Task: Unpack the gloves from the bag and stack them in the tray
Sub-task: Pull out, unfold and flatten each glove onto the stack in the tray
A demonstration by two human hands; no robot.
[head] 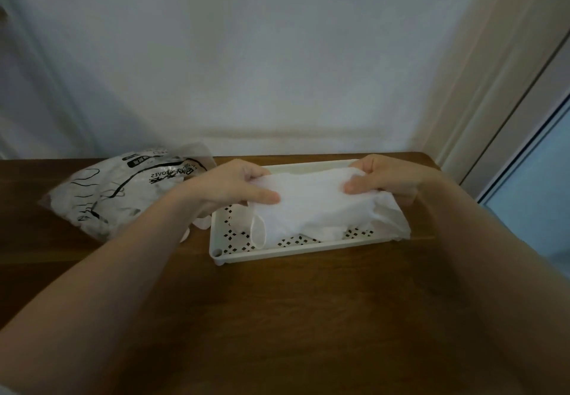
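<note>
On the wooden counter (277,317), a printed plastic bag (123,191) is laid at the left, just beside a white perforated tray (296,248). Over the tray, a thin white glove (311,206) is held stretched between both hands. Its left edge is pinched by the left grip (234,186), its right edge by the right grip (385,178).

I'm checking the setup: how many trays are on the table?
1. The white tray sits on the wooden table, right of the glove bag, under the gloves that both hands hold. Nothing suggests another.
</note>
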